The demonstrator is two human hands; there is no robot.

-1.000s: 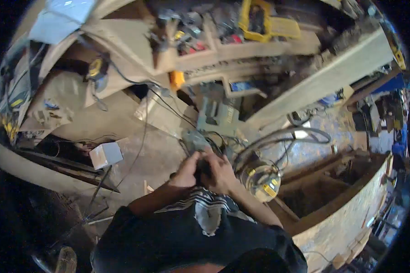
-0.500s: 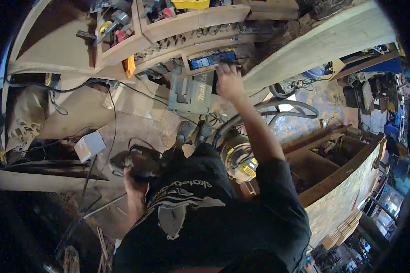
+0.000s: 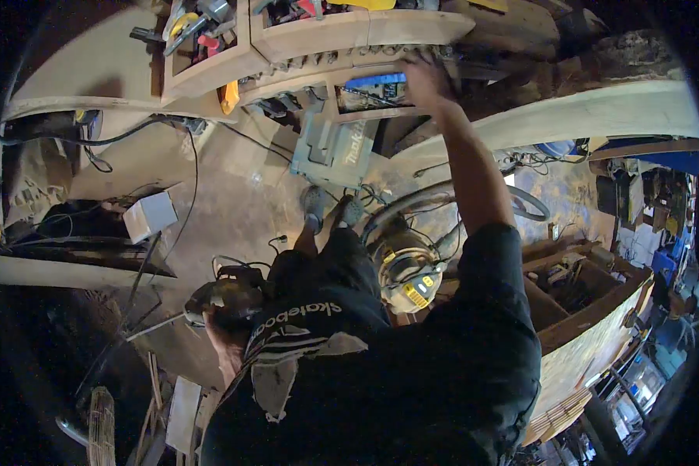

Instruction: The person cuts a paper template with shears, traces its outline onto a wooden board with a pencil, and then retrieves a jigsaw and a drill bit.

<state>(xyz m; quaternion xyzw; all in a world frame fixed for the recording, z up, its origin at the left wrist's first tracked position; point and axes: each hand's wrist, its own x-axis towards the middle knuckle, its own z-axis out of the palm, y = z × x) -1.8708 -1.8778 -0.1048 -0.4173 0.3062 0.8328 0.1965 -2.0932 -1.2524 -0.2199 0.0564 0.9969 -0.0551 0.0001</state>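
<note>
The power tool (dark, round-bodied, its cord trailing over the floor) hung low beside the person's hip, gripped in the left hand. Well above it, past the teal Makita case on the floor, the right hand reached the wooden shelf, fingers spread on a blue box. The yellow-trimmed vacuum stood right of the tool.

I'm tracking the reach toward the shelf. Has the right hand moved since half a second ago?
Yes. The right hand has gone further up, from beside the teal tool case to the wooden shelf, by the blue box.
</note>
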